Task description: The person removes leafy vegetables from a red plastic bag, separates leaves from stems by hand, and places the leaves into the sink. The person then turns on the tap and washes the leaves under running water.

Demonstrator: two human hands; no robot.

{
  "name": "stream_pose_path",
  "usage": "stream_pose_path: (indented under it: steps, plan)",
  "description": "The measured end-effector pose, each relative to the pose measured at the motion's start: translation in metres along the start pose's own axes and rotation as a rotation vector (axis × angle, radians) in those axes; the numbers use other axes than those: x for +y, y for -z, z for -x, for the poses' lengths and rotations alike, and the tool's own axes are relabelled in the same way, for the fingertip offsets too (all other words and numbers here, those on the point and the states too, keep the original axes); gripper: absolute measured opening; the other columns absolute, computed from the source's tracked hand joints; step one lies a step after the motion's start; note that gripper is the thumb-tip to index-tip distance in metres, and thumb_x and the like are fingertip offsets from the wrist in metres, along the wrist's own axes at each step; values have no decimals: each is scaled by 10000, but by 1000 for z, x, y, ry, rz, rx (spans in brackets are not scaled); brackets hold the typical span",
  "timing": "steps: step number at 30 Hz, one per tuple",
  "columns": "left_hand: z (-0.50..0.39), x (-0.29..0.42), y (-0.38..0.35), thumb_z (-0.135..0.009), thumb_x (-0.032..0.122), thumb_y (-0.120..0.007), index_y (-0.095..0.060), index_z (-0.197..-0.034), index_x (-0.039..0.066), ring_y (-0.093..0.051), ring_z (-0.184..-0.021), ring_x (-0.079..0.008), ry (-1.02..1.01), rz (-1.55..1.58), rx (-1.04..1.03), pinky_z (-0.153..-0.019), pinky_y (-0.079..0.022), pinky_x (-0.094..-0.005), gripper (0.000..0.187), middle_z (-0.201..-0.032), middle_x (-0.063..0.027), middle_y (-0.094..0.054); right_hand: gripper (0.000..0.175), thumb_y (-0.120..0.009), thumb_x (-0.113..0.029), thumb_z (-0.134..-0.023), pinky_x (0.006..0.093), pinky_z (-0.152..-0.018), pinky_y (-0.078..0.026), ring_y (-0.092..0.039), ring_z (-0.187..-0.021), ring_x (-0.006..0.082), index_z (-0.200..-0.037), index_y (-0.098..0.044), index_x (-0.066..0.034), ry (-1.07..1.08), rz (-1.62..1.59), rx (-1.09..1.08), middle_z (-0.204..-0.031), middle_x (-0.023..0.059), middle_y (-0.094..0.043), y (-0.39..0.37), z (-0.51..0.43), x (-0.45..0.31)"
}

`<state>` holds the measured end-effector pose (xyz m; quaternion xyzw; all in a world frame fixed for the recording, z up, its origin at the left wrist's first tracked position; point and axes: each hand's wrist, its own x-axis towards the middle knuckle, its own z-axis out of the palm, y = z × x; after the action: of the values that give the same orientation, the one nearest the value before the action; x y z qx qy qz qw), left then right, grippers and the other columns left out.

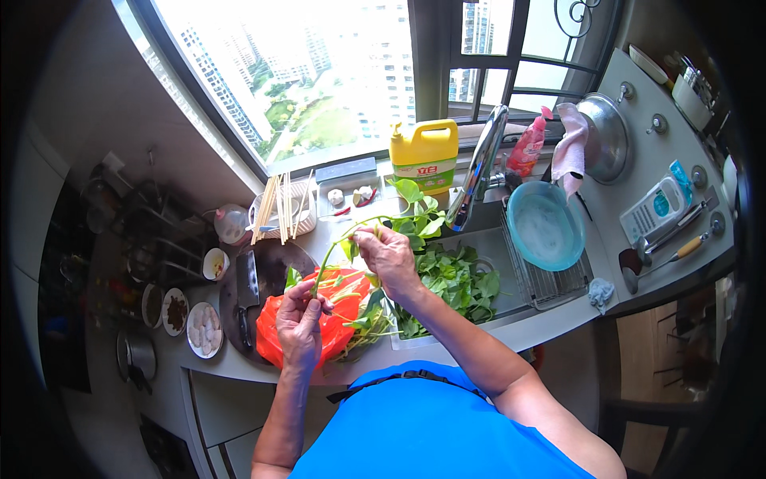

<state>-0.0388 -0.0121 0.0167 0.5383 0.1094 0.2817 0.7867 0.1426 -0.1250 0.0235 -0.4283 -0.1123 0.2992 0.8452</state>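
Note:
A long green leafy stem (328, 263) is stretched between my two hands. My left hand (299, 326) pinches its lower end, above a red plastic bag (272, 320). Higher up, my right hand (386, 257) grips the stem between thumb and fingers, near the sink's left edge. Broad heart-shaped leaves (419, 218) spread from the far end of the stem, below the yellow jug. More stems lie in and beside the bag. A heap of loose green leaves (458, 281) fills the left part of the sink (508, 281).
A cleaver (247, 278) lies on a dark round board (281, 257) at left, near plates of food (204, 329). Chopsticks stand in a basket (305, 221). A faucet (479, 167), a yellow detergent jug (423, 152) and a blue basin (544, 224) on a wire rack surround the sink.

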Motion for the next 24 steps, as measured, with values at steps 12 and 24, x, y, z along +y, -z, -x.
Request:
stream_pose_path:
  steps: [12,24]
  plan:
    - [3,12,0,-1043,-9,-598,-597,-1343,4,-668,-919,-170,-32,-18,-9,-871,-561,-304,300,-1044,-100,-692,191,-625,-172,-1046,250,-510,-333,-416,-540,61,-1096,-670,7,35,-291,139,-718,-12,-537,15,20,-47]
    - [-3,31,39,-1045,-15,-589,-603,-1349,4,-664,-933,-166,-74,12,67,-877,-558,-298,305,-1055,-85,-681,180,-545,-188,-1096,212,-544,-390,-450,-585,40,-1077,-648,-43,379,-99,169,-923,101,-732,59,56,-126]
